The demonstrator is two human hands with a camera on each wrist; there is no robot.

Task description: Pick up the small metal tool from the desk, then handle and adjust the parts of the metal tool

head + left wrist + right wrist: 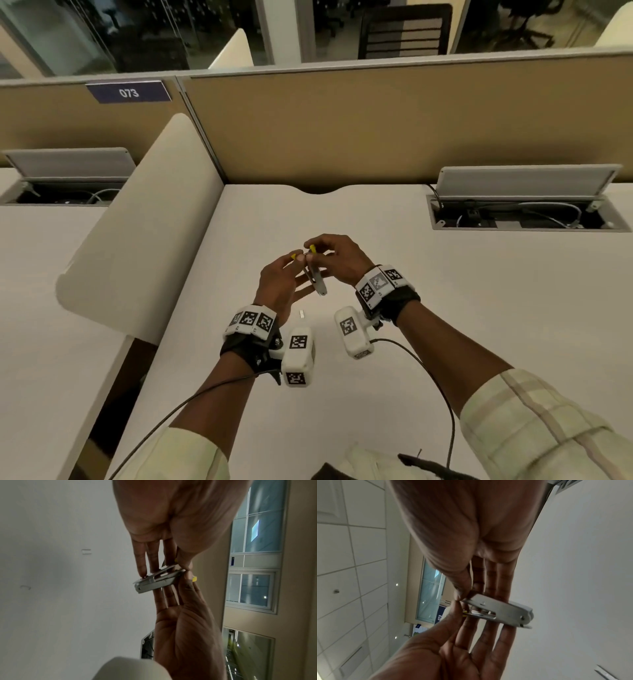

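White and bare for the most part, the bench (445, 308) runs out from the person's pale checked sleeves (534, 428) toward a tan partition; nearest, both forearms carry marker-covered wrist bands with cables trailing back; just beyond the left wrist a small strip of staples (301, 314) lies on the bench; above it, held clear of the surface between the two hands, is a small metal stapler (317, 279), grey and silvery, its two arms parted at the held end (yellow tips show there), hinge end hanging toward the person; the left hand (279, 286) pinches one yellow-tipped arm with thumb and forefinger, remaining fingers straight beneath it; the right hand (337, 258) pinches the other arm the same way; farther off, a cable hatch (524, 209) stands open with wires inside; a sign reading 073 (128, 91) sits on the partition.
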